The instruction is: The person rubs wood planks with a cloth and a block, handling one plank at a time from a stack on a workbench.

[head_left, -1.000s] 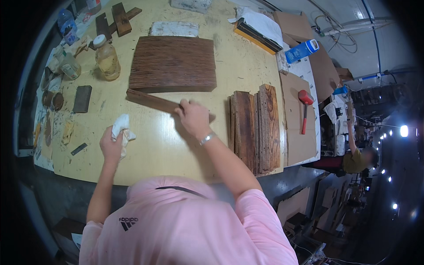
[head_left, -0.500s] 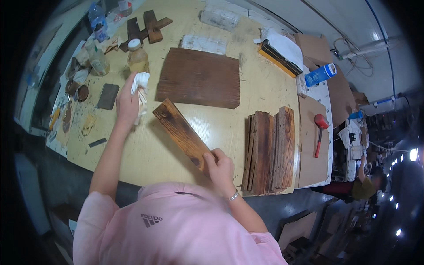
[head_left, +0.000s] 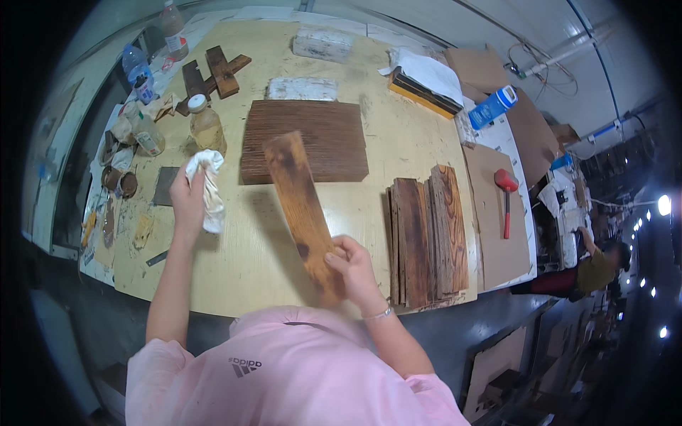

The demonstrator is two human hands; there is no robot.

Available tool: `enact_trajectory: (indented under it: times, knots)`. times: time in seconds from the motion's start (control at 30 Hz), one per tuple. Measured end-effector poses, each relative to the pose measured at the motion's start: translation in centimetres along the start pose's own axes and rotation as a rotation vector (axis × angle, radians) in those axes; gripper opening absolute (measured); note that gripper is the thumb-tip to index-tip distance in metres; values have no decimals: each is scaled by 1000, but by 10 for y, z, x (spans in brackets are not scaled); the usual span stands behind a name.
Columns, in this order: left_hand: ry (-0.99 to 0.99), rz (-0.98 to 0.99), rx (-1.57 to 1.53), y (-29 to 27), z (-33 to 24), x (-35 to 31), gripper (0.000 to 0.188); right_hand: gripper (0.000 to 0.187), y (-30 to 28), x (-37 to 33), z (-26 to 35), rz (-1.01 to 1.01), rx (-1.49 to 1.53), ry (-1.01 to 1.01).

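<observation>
My left hand (head_left: 187, 204) is closed round a crumpled white cloth (head_left: 212, 197) above the left part of the table, close to a jar of yellowish liquid with a white lid (head_left: 207, 130). In my right hand (head_left: 353, 268) is a narrow brown wooden board (head_left: 298, 202), gripped near its lower end and tilted up. Behind the board's top end, a wide dark brown wooden panel (head_left: 312, 145) lies on the table. To the right of my right hand stand several similar wooden boards (head_left: 412, 241), packed side by side.
The pale table (head_left: 249, 277) also carries wood pieces (head_left: 226, 71), bottles (head_left: 139, 71) and small pots (head_left: 128, 184). At right are a red mallet (head_left: 506, 192) on cardboard, a blue bottle (head_left: 491, 108) and a cloth-topped box (head_left: 426, 89). A co-worker (head_left: 595, 273) stands far right.
The board in my right hand has turned more upright, and its lighter, blotchy face now shows. My left hand with the cloth sits a little lower and further left. The view has shifted slightly.
</observation>
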State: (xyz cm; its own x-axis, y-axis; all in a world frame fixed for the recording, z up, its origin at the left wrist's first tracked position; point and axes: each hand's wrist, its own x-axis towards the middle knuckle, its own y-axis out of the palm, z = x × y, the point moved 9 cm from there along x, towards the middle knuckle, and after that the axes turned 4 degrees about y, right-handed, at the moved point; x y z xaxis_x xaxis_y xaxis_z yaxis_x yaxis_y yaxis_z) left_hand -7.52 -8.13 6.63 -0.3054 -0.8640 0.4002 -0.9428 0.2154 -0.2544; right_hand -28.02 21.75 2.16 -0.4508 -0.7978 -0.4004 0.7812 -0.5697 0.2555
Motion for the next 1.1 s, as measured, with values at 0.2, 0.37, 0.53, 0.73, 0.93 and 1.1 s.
enact_trajectory:
  times: [0.2, 0.37, 0.53, 0.73, 0.93, 1.1]
  knots:
    - [237, 266, -175, 88, -123, -58, 47, 21, 22, 26, 13, 148, 378, 10]
    - [680, 1010, -72, 126, -137, -178, 43, 19, -1, 44, 29, 93, 552, -116]
    - [-54, 699, -164, 76, -21, -175, 35, 21, -19, 44, 38, 48, 616, -129]
    - [-544, 241, -612, 60, -5, -124, 32, 21, -24, 45, 38, 40, 612, -152]
    - [-576, 228, -727, 68, -13, -122, 30, 20, -18, 44, 32, -36, 579, -105]
    - [-346, 243, -538, 79, -62, -110, 38, 37, -3, 33, 31, 147, 550, -67]
